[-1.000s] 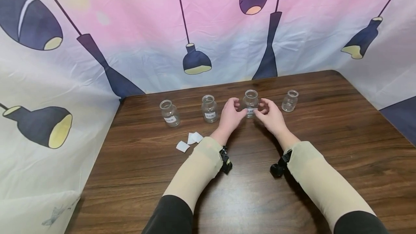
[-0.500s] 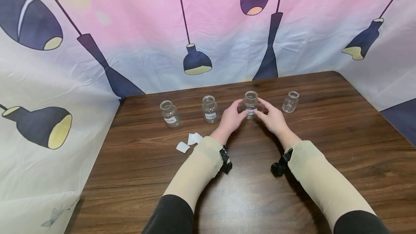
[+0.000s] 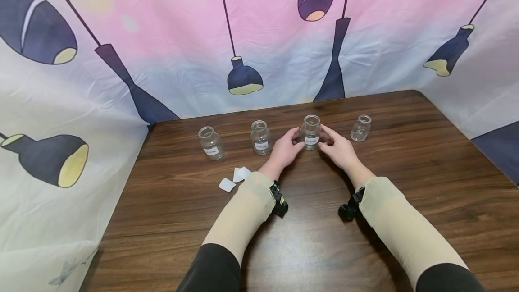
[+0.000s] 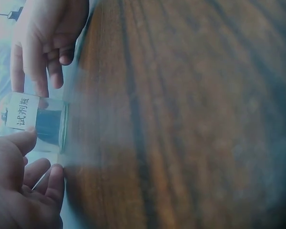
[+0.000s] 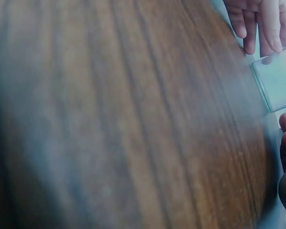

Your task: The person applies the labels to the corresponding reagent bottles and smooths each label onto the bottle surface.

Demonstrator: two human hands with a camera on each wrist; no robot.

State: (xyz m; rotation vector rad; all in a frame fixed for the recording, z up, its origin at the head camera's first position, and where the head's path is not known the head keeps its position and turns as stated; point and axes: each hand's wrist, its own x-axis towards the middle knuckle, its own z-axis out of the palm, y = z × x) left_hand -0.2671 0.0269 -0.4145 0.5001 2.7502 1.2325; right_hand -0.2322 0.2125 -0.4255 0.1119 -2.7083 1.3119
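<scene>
A clear glass reagent bottle (image 3: 311, 127) stands upright on the wooden table, with a white printed label (image 3: 311, 140) on its front. My left hand (image 3: 284, 150) is at its left side, and my right hand (image 3: 340, 151) is at its right side. Both thumbs lie near the label's ends, and the fingers reach along the bottle's sides. In the left wrist view, the left thumb (image 4: 26, 140) is right at the label's lower edge. Straight right-hand fingers (image 4: 35, 71) meet the bottle from the opposite side there.
Two more labelled bottles, one far left (image 3: 211, 139) and one nearer (image 3: 261, 135), stand in the same row. A smaller bottle (image 3: 361, 128) without a label is at the right. White paper pieces (image 3: 227, 185) lie beside my left forearm. A printed cloth (image 3: 182, 71) hangs behind the table (image 3: 300, 247).
Both thumbs have moved off the label's front toward the bottle's sides, so the whole label shows. The hands have parted slightly, and the bottle stays in place.
</scene>
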